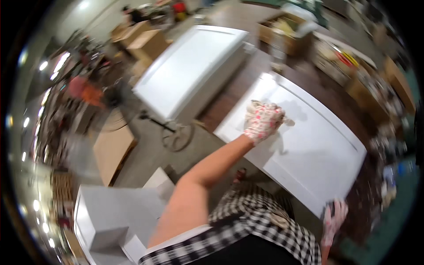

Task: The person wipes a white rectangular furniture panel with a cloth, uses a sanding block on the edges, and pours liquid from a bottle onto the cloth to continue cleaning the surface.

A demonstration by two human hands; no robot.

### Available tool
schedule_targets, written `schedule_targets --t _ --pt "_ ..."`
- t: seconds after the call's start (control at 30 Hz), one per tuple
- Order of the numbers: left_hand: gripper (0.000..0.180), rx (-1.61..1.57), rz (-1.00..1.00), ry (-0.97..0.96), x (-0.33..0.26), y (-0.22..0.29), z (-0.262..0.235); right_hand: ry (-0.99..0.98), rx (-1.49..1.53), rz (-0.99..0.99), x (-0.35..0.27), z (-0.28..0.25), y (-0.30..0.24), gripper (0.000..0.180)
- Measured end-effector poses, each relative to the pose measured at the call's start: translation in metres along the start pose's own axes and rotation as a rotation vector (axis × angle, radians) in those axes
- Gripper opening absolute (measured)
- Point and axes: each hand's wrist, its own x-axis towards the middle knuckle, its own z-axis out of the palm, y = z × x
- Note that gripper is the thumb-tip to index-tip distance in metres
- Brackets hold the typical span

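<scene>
On the dark desk (229,99) lies a rigid, bulky white cabinet door panel (309,145); left hand (263,121) fingers curl onto something small, right hand (334,218) fingers clasp its near edge, the best hold.

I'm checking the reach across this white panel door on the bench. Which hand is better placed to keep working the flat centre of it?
The left hand, judging by its position. In its patterned glove, it lies on the centre field of the white panelled door, arm stretched across. The right hand is at the door's near corner edge, seemingly steadying it.
</scene>
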Motion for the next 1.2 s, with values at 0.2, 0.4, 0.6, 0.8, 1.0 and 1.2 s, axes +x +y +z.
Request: schedule_targets --t 0.2,0.4,0.6,0.8,1.0,1.2 --pt "0.029 -0.175 0.452 -0.381 -0.070 0.161 0.063 -0.125 0.138 -0.176 0.045 -0.019 0.000 0.038" --pt "0.041 -0.150 0.509 -0.515 -0.096 0.201 0.086 -0.147 -0.019 -0.268 0.063 -0.001 0.032 0.039" --pt "0.039 -0.157 0.515 -0.568 -0.092 0.202 0.087 0.008 -0.129 -0.232 0.172 0.018 0.083 0.032" --pt "0.036 -0.176 0.484 -0.466 -0.101 0.197 0.100 -0.223 0.092 -0.437 0.058 0.002 0.049 0.040" --pt "0.030 -0.256 0.448 -0.432 -0.099 0.195 0.105 -0.158 0.095 -0.444 0.134 0.008 0.060 0.034" --pt "0.027 -0.345 0.468 -0.380 -0.105 0.193 0.116 -0.074 0.032 -0.289 0.216 0.032 0.099 0.044"
